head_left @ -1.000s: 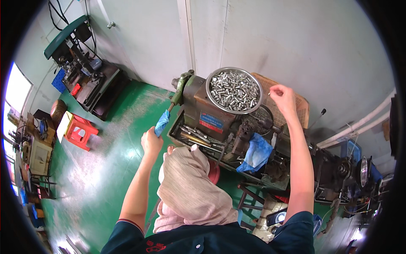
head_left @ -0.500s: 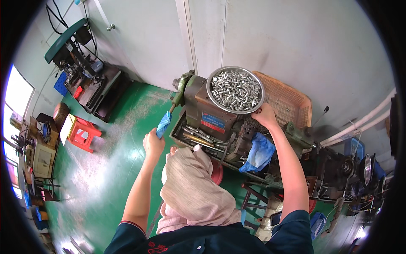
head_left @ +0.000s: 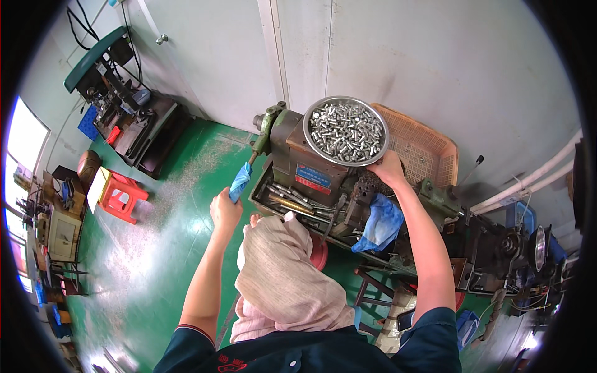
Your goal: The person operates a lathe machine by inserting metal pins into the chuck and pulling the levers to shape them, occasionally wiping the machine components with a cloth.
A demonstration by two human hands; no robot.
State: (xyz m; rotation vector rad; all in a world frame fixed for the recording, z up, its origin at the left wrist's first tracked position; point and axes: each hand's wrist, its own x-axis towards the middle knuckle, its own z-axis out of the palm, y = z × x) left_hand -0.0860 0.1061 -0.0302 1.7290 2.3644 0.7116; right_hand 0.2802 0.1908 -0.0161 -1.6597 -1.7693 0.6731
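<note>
My left hand (head_left: 225, 210) is closed round the lower end of a machine lever (head_left: 240, 181) wrapped in blue cloth or film. The lever comes off the left end of a small green-grey bench machine (head_left: 311, 152). My right hand (head_left: 388, 169) is at the machine's middle, just below the right rim of a round metal bowl (head_left: 306, 138). Its fingers are bent together, and their tips are partly hidden, so what they hold does not show. The bowl sits on top of the machine, heaped with small silvery cylindrical metal parts (head_left: 347, 132).
An orange plastic basket (head_left: 429, 146) stands behind the machine. A blue cloth (head_left: 378, 225) hangs on its front, beside a tray of metal rods (head_left: 292, 202). Beige cloth (head_left: 286, 273) covers my lap. A red stool (head_left: 124, 196) and another machine (head_left: 134, 112) stand left.
My right hand has shifted very slightly up and left beside the bowl. My left hand stays on the lever, which looks nearly unmoved.
</note>
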